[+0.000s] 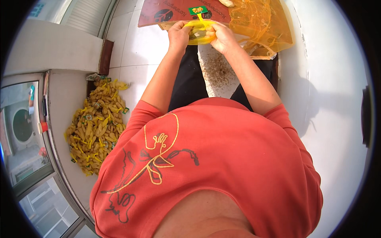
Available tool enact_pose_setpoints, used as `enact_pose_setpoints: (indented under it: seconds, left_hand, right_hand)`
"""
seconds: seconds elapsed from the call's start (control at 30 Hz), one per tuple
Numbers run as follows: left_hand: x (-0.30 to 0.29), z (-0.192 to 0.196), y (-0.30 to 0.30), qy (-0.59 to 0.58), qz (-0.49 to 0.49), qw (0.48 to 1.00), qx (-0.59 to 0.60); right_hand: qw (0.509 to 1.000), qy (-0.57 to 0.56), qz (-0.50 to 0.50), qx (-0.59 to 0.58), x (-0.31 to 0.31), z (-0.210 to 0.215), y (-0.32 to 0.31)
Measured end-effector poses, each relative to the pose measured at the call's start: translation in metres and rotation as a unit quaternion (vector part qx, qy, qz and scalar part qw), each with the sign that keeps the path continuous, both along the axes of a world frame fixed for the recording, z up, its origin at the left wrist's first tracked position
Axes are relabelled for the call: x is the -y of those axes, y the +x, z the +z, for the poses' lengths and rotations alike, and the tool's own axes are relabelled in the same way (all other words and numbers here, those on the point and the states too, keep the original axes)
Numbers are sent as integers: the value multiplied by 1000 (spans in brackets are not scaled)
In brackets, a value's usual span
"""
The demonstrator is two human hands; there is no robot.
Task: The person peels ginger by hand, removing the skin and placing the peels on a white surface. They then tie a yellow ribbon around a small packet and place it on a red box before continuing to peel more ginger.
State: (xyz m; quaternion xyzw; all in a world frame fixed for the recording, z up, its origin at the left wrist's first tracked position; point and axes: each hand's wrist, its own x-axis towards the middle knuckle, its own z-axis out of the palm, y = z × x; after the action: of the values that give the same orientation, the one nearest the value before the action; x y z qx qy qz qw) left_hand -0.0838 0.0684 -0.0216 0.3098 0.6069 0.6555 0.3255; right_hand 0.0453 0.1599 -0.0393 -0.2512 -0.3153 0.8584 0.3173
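Between my two hands a small yellow mesh bag (197, 39) is stretched at its mouth, above the near edge of a reddish-brown board. My left hand (178, 37) pinches its left side with curled fingers. On the opposite side my right hand (220, 36) grips the mesh, fingers closed. A yellow strip runs up from the bag to a green label (198, 10) with a picture of tan pieces, which lies on the board. Whether anything is inside the bag is hard to tell.
The red-brown board (182, 10) has a large orange mesh sack (262, 27) at its right and a pale root-like piece (227, 3) at its far edge. Left on the floor, a heap of filled yellow net bags (97, 127) lies by a glass door (25, 131). Dirt crumbs (218, 67) speckle a white surface.
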Motion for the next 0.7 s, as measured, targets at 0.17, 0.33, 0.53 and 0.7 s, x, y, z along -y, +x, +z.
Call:
enact_pose_setpoints:
  seconds: [0.17,0.33,0.53,0.7]
  left_hand:
    - [-1,4,-9,25,-11,951,309]
    - [0,-16,-18,53,-130,892,429]
    - [9,9,5,-99,-117,985,81]
    - [2,9,13,-80,-95,984,125]
  right_hand:
    - [954,259,-28,147,22,23,-1]
    - [722,578,-20,379,9,20,11]
    - [922,305,-93,219,0,4,7]
    - [996,-70,-51,5,3,7,0]
